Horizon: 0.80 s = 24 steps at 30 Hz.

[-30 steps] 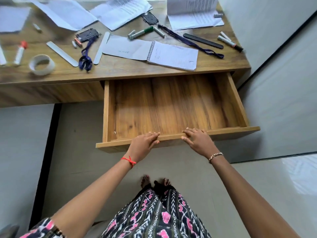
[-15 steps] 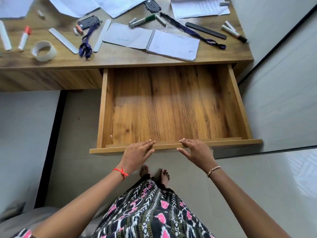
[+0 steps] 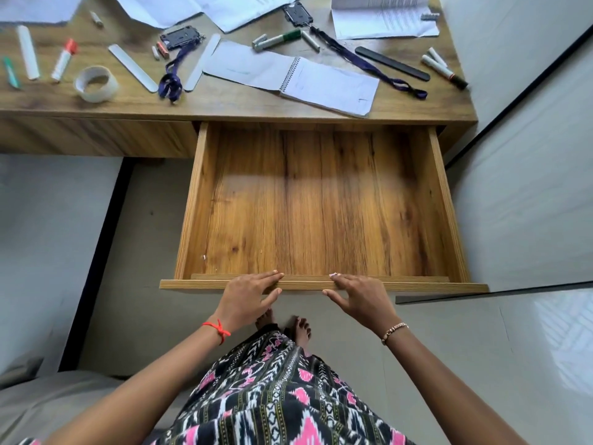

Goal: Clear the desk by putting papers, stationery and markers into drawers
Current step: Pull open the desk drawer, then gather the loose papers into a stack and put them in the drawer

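The wooden drawer point(image 3: 446, 200) stands pulled far out of the desk point(image 3: 224, 107), and its inside is bare. My left hand point(image 3: 247, 297) and my right hand point(image 3: 362, 298) lie side by side on the top edge of the drawer front point(image 3: 433, 286). Their fingers rest straight along the edge and the thumbs sit by its outer face. On the desk lie an open spiral notepad point(image 3: 288, 75), loose papers point(image 3: 382, 17), a green marker point(image 3: 282, 38), a red-capped marker point(image 3: 64, 59), a black-tipped marker point(image 3: 444, 70) and a tape roll point(image 3: 95, 83).
Two ID card holders with blue lanyards point(image 3: 171, 81), point(image 3: 369, 67), white rulers point(image 3: 133, 67), a black ruler point(image 3: 391, 63) and small batteries point(image 3: 309, 40) also lie on the desk. A grey wall point(image 3: 529, 155) is close on the right. My feet point(image 3: 300, 329) stand under the drawer front.
The drawer has slid further out toward me with both hands on its front edge. The fingers, curled over the edge a second ago, now lie flatter.
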Tool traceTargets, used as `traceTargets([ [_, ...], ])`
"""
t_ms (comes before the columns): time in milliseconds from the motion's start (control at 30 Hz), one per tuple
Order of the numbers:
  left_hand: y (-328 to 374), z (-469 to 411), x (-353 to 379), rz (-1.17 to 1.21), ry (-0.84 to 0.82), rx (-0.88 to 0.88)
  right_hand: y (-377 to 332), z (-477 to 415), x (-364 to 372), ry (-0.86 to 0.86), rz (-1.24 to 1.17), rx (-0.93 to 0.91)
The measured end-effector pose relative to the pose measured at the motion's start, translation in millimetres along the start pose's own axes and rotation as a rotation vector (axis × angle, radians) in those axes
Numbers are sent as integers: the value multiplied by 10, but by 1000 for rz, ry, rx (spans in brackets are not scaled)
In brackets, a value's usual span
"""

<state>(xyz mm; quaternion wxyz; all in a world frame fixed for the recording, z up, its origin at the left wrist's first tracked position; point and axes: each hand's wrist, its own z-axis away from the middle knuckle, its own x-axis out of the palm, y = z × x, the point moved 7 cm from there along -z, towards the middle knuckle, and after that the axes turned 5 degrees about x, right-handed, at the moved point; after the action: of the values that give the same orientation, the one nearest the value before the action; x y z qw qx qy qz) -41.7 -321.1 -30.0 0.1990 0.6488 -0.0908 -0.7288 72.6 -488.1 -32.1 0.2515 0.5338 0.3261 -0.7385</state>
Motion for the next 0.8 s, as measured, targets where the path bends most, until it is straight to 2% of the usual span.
traceTargets([
  [267, 60, -1, -69, -4, 9, 6, -1, -45, -24, 45, 30, -31],
  [400, -28, -70, -17, -25, -109, 14, -17, -164, -78, 4, 65, -51],
  [500, -86, -228, -157, -3, -132, -1, -15, -338, -216, 4, 17, -40],
  [600, -86, -429, -445, 26, -95, -5, -56, -594, -423, 55, -13, -32],
  [800, -209, -721, -1032, 2, 95, 11, -299, -1056, -851, 135, -60, -50],
])
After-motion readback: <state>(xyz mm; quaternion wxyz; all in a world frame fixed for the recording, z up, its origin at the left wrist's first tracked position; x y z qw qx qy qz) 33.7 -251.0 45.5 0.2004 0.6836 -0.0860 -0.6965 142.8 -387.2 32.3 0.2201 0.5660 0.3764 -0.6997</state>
